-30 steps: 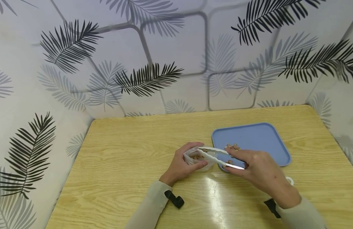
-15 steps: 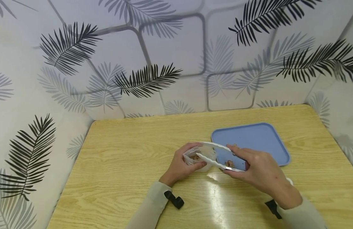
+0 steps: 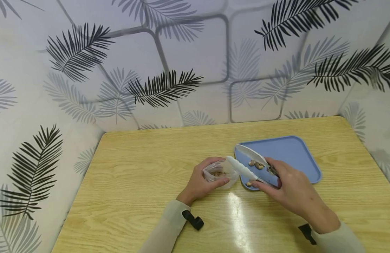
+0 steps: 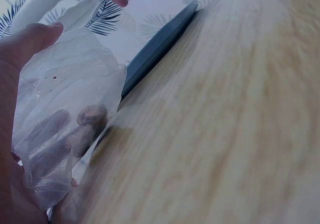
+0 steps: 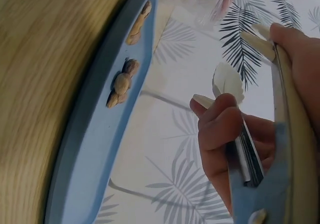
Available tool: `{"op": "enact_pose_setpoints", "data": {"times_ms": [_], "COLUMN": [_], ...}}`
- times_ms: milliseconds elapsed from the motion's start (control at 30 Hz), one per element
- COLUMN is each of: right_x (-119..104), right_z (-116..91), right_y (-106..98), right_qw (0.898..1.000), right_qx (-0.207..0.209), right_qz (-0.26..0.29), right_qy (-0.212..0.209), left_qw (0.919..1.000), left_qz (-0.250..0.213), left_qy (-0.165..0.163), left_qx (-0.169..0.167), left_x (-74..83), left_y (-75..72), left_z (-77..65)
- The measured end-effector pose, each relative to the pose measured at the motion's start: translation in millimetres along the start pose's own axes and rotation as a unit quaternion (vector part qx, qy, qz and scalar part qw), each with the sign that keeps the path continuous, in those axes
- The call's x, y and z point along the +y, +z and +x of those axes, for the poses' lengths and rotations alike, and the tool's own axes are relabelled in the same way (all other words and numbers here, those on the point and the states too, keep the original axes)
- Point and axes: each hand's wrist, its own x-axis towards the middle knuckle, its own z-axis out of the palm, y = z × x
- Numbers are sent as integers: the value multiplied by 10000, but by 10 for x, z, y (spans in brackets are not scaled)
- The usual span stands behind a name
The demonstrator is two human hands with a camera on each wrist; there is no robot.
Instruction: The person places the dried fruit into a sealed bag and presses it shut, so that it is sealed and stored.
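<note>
The left grip [image 3: 199,181] is clasping the clear bag [image 3: 232,178], lower centre of the frame; the right grip [image 3: 294,191] is holding spread tongs [image 3: 242,168] near brown pieces [image 3: 259,166] on the blue tray [image 3: 286,151], right of centre. Holding the bag wide should be limiting spills.

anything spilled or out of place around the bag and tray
Nothing clearly amiss: the visible brown pieces lie on the blue tray or in the plastic bag. A tiny dark speck shows on the tray.

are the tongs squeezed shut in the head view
No, the tongs in the person's right hand are open, their two white ends spread apart with a gap between them.
</note>
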Motion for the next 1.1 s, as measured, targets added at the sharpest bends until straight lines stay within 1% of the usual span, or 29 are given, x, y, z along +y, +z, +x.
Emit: {"op": "enact_pose_setpoints", "data": {"times_ms": [100, 167, 333, 467, 600, 733, 933, 1100], "right_x": [35, 64, 142, 206, 263, 303, 362, 408], "right_z": [-17, -32, -87, -129, -161, -203, -268, -305], "right_y": [-10, -17, -28, -50, -69, -80, -108, -140], "right_qw": [9991, 9983, 9972, 9948, 9941, 9947, 9936, 9908], "right_qx": [-156, -207, -186, -323, -326, -258, -388, -531], "right_qz": [111, 114, -8, -170, -283, -285, -462, -658], "right_qy": [372, 539, 723, 954, 995, 958, 952, 1053], "left_qw": [10000, 10000, 10000, 10000, 10000, 9999, 9999, 9999], "left_qz": [17, 21, 13, -25, -71, -122, -168, -166], "left_qy": [21, 11, 4, 24, 48, 53, 10, 8], "left_qx": [6, 10, 18, 24, 27, 16, -34, -38], "left_x": [-5, -4, -14, -12, -12, -22, -14, -14], "left_y": [2, 1, 0, 1, 5, 7, 10, 12], "left_z": [3, 6, 12, 11, 6, 2, 3, 0]}}
